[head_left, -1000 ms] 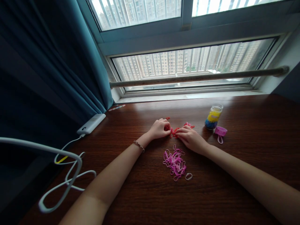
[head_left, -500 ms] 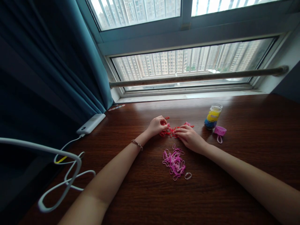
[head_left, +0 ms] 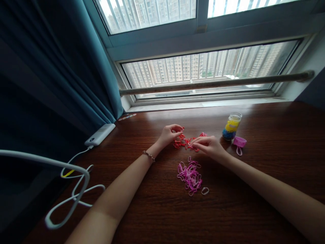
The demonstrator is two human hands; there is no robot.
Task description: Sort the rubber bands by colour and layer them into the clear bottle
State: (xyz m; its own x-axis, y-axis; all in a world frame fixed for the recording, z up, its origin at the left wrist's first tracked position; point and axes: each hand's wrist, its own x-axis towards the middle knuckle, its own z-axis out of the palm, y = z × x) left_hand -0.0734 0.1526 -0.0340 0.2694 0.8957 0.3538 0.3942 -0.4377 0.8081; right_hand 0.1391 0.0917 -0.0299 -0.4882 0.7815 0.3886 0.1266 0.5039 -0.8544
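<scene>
Small red rubber bands (head_left: 179,141) lie in a loose pile on the wooden tabletop. My left hand (head_left: 169,134) is at the pile's left side, thumb and forefinger apart, with a forefinger tip against a single red band (head_left: 183,128). From the right, my right hand (head_left: 209,146) reaches into the pile with its fingertips drawn together at a rubber band. A pink band cluster (head_left: 202,134) shows just beyond that hand. Closer to me is a separate heap of pink and purple rubber bands (head_left: 190,175), with one pale band (head_left: 205,190) beside it.
A clear jar (head_left: 232,127) holding yellow and blue bands stands at the right, a pink looped lid (head_left: 239,142) beside it. At the left are a white power bank (head_left: 100,134), a looping white cable (head_left: 86,179) and a blue curtain (head_left: 101,78). A barred window is behind the table.
My left thumb and forefinger have spread apart, the forefinger reaching farther out to the lone red band. My right hand has lifted slightly and its fingertips have come together.
</scene>
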